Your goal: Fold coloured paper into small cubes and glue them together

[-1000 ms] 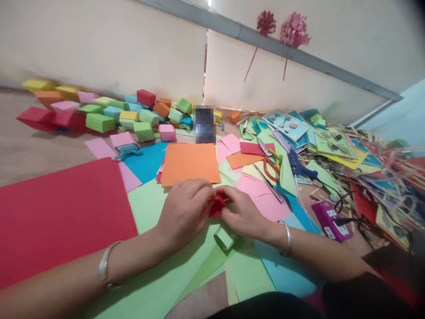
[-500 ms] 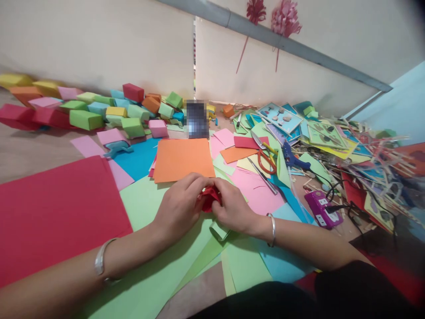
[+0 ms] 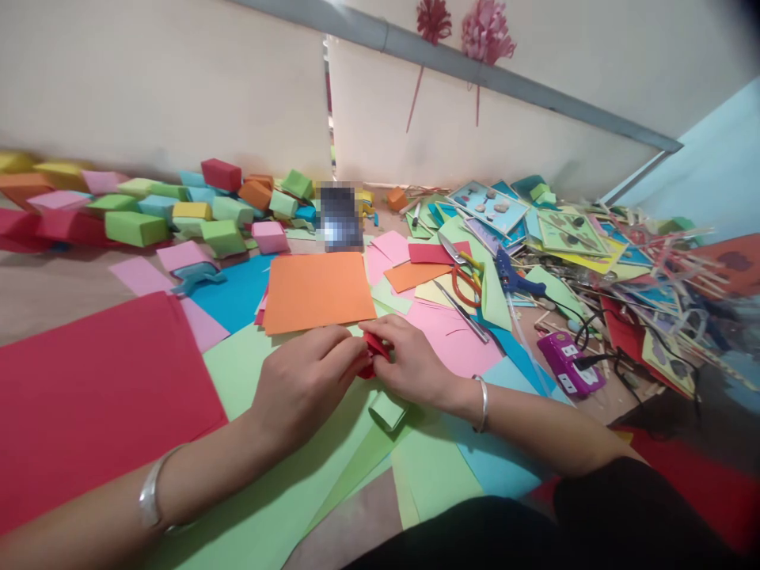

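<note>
Between my two hands is a small folded piece of red paper (image 3: 374, 348), partly covered by my fingers. My left hand (image 3: 312, 380) pinches its left side with the fingertips. On the other side, my right hand (image 3: 409, 356) is closed around it with thumb and fingers. A rolled strip of light green paper (image 3: 389, 410) lies just below my right hand. Under both hands spread light green sheets (image 3: 249, 475). Orange sheets (image 3: 321, 291) are stacked just beyond my fingers, and a large red sheet (image 3: 100, 404) lies to the left.
Several coloured paper boxes (image 3: 136, 228) line the wall at left. To the right are orange-handled scissors (image 3: 466, 285), a pen-like metal tool (image 3: 463, 311), a blue glue gun (image 3: 514, 277) and a purple power strip (image 3: 570, 364) with cords. Framed crafts (image 3: 487, 207) and sticks heap behind them.
My left hand has drawn slightly left and down, and its grip on the red paper has shifted to the paper's left edge. The whole view has shifted a little.
</note>
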The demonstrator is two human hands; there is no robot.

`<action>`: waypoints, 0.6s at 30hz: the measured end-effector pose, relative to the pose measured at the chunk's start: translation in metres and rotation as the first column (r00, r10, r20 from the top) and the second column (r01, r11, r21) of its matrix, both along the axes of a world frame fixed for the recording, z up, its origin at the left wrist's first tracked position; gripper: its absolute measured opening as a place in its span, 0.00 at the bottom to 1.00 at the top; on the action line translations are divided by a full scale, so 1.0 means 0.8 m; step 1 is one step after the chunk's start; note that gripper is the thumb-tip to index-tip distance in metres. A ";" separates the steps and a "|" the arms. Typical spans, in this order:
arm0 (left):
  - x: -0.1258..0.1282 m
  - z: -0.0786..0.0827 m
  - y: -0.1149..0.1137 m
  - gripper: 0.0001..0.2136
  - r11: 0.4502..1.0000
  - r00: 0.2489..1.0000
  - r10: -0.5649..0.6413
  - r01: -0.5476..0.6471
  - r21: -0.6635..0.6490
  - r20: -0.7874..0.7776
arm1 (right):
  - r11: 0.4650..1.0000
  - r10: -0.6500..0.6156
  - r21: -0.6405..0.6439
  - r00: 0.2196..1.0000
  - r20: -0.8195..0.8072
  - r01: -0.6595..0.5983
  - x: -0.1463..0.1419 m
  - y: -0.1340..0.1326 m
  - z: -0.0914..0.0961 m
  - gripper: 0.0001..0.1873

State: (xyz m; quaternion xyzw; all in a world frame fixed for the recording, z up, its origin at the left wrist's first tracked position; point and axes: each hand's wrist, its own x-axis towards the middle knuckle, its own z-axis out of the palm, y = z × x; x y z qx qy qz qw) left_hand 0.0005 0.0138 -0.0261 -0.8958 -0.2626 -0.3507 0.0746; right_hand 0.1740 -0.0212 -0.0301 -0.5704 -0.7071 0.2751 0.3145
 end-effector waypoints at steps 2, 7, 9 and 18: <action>0.001 0.001 -0.001 0.10 1.000 1.000 -0.007 0.007 0.006 0.002 | 1.000 0.009 0.001 1.000 0.009 -0.009 0.000 0.000 -0.001 0.18; 0.000 0.000 -0.001 0.11 0.997 0.999 0.018 -0.016 0.070 -0.032 | 1.000 -0.025 -0.009 0.999 -0.027 0.025 -0.001 0.000 -0.003 0.22; 0.000 -0.001 -0.001 0.13 0.994 0.998 0.037 -0.031 0.108 -0.058 | 1.000 -0.025 -0.009 0.999 -0.047 0.024 -0.001 0.000 -0.002 0.22; 0.000 0.002 -0.004 0.12 0.999 0.996 -0.007 0.011 0.048 -0.092 | 0.998 -0.036 -0.050 0.999 -0.039 0.034 -0.002 -0.001 -0.005 0.18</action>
